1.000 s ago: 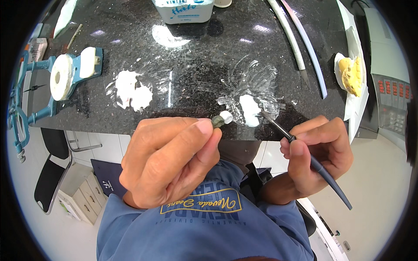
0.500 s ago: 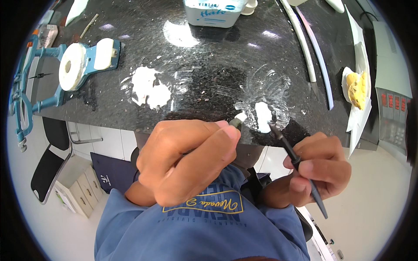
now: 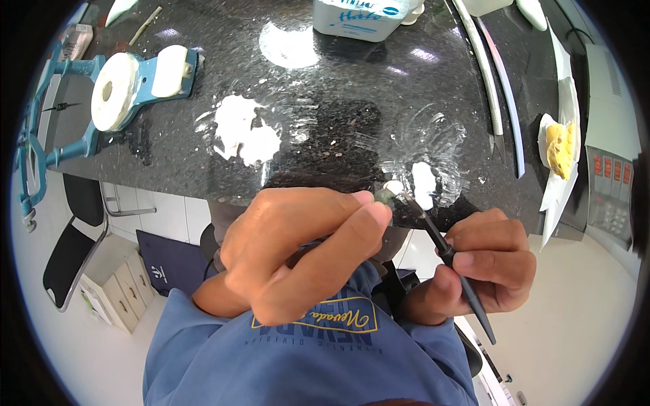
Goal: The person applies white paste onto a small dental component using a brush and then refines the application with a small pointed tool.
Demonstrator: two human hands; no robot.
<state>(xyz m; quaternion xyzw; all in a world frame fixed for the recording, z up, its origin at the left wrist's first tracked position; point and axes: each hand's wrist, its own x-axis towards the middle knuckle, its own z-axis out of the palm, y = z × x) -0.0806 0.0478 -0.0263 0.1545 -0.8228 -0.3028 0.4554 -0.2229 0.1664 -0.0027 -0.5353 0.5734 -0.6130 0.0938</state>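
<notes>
My left hand [image 3: 305,254] is closed, pinching a small dark-green piece [image 3: 384,197] between thumb and index finger. A white tooth-like cap [image 3: 393,186] sits on its far end. My right hand [image 3: 491,264] grips a slim black brush [image 3: 447,253] like a pen, its handle slanting down to the right. The brush's fine tip is right beside the white cap; whether it touches cannot be made out. Just beyond the tip, a patch of white paste [image 3: 424,184] lies on the dark speckled worktop [image 3: 345,122], with whitish smears around it.
A larger white powdery patch [image 3: 244,130] lies to the left. At far left stands a blue articulator frame [image 3: 139,88] with white plaster mounts. A white tub [image 3: 359,20] stands at the back. Two thin hoses [image 3: 504,95], a yellow dental model [image 3: 560,150] and a machine [image 3: 609,135] are on the right.
The brush tip has moved left, from the white paste patch to beside the white cap. My left hand has shifted slightly right, and the view has shifted a little.
</notes>
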